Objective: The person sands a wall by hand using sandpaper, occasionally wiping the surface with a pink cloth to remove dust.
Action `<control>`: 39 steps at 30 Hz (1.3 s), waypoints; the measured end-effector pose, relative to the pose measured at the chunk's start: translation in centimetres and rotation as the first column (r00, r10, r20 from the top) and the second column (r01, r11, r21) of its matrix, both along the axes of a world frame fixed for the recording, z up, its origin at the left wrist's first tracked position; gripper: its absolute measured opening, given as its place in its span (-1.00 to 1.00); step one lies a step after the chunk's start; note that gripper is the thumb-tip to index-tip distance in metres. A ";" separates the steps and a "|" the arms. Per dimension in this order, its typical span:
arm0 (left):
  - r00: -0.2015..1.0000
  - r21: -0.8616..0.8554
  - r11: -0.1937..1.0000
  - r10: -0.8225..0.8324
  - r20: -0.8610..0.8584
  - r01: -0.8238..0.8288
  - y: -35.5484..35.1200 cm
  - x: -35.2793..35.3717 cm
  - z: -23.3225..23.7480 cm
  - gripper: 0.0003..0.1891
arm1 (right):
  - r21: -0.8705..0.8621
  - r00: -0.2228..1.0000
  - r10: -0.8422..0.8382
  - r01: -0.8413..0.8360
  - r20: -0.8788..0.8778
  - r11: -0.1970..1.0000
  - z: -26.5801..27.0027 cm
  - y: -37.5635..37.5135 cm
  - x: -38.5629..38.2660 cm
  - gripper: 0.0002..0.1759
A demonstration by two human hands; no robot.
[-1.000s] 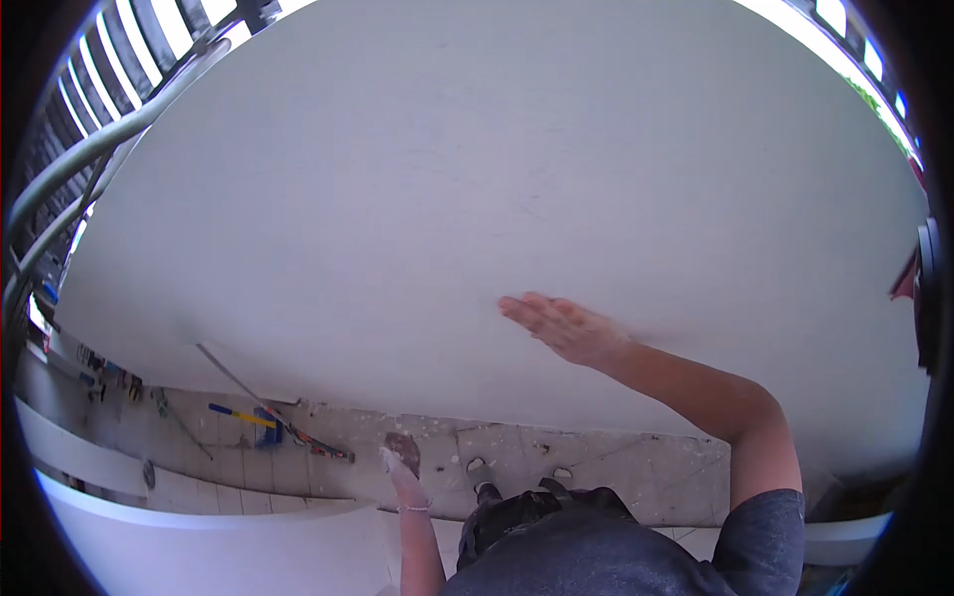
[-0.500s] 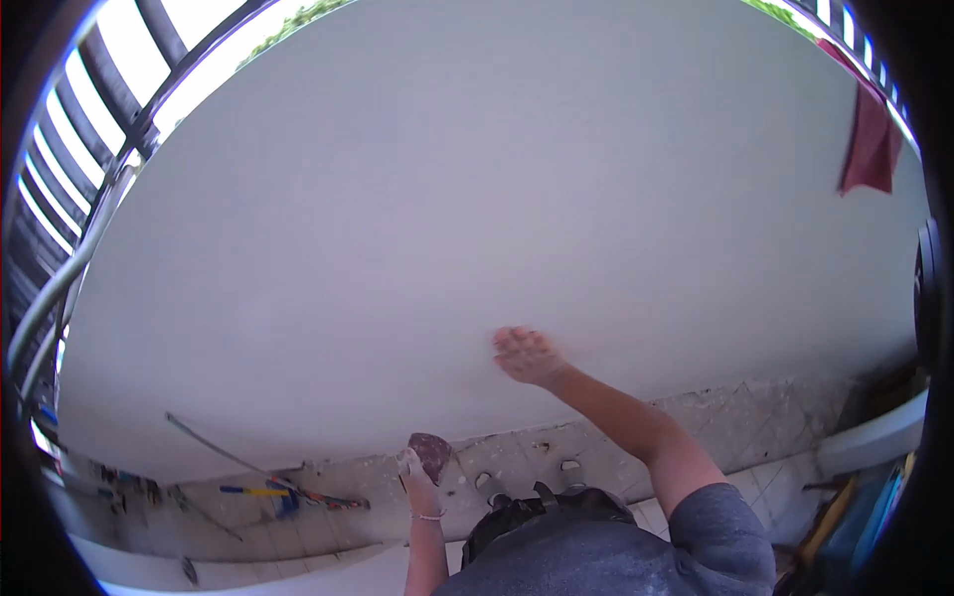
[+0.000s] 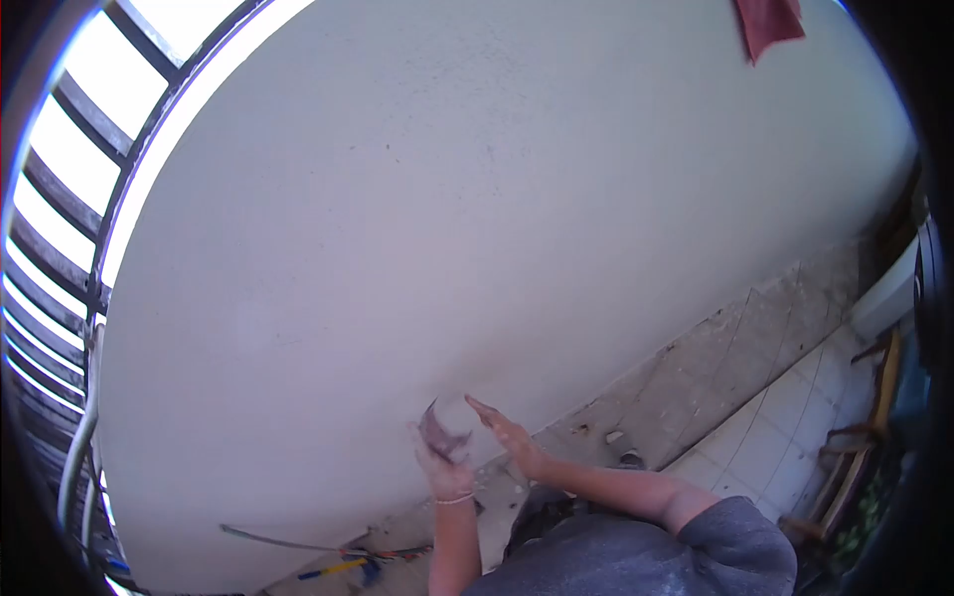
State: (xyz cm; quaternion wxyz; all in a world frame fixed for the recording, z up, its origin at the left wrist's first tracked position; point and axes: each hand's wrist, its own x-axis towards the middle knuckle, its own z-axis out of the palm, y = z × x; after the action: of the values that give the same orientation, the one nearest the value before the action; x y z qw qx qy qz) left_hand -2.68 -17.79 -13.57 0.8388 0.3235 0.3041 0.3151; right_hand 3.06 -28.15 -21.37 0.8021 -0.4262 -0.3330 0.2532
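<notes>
Sandpaper (image 3: 442,434) curled, long axis upright

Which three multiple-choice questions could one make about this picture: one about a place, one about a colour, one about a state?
1. Where is the red cloth?
A. On the floor
B. High on the wall, at the top right of the picture
C. Around the person's wrist

2. What colour is the wall?
A. Green
B. Black
C. White

3. In what state is the left hand?
A. It grips a dark curled sheet
B. It lies flat and empty on the wall
C. It hangs empty at the person's side

Answers: 1 B, the cloth shows at the upper edge against the wall; 2 C, the whole surface is plain white; 3 A, the hand closes on the lower part of the sheet, close to the wall.
</notes>
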 end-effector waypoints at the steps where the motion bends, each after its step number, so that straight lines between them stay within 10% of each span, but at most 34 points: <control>1: 0.998 0.076 0.995 -0.060 -0.011 0.060 1.0 0.6 -1.8 -0.60 | 0.021 0.998 0.030 -0.029 -0.048 0.999 -2.0 0.2 -1.5 -0.19; 9: 0.862 0.355 0.789 -0.417 -0.289 0.501 0.6 -0.7 -3.0 -0.54 | -0.060 0.975 -0.140 0.131 -0.171 0.989 -1.1 1.0 -4.4 -0.23; 11: 0.489 0.157 0.524 -0.589 -0.643 0.837 3.8 -0.6 -4.1 -0.52 | -0.024 0.924 -0.354 0.354 -0.147 0.935 1.9 1.1 -4.9 -0.29; 14: 0.116 0.179 -0.203 -0.287 -0.951 0.963 4.6 -0.7 -1.1 -0.55 | -0.041 0.681 -0.732 0.731 -0.018 0.681 1.1 2.3 -5.2 -0.37; 16: 0.307 0.204 -0.726 0.011 -0.952 0.657 5.0 -0.4 1.9 -0.59 | -0.112 0.474 -0.875 0.879 0.096 0.464 -0.3 2.9 -4.3 -0.38; 18: 0.670 0.054 -0.991 0.043 -0.741 0.124 6.9 0.7 4.2 -0.63 | -0.192 0.272 -0.934 0.954 0.233 0.230 -0.4 3.3 -1.9 -0.34; 22: 0.939 -0.310 -0.948 0.039 -0.342 -0.074 9.8 6.9 10.2 -0.33 | -0.225 0.122 -0.937 0.973 0.326 0.048 1.1 6.7 4.1 -0.28; 30: 0.966 -0.174 -0.977 0.160 -0.204 0.125 6.2 9.3 18.6 -0.13 | -0.178 -0.003 -0.914 0.981 0.406 -0.082 -1.7 10.9 6.5 -0.35; 33: 0.973 -0.222 -0.966 0.169 -0.160 0.131 6.2 9.5 18.5 -0.11 | -0.444 -0.064 -0.992 0.890 0.109 -0.106 -3.1 6.9 12.1 -0.38; 39: 0.965 -0.240 -0.956 0.208 -0.162 0.165 5.4 10.3 17.9 -0.13 | -0.084 -0.142 -0.948 0.982 0.285 -0.172 11.0 4.8 15.4 -0.36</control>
State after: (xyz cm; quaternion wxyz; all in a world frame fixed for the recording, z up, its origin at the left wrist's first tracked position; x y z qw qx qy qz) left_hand 7.58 -12.44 4.31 0.4128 -0.8476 0.2953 -0.1550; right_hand 18.42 -23.38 -10.39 0.6258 -0.6492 0.0934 -0.4222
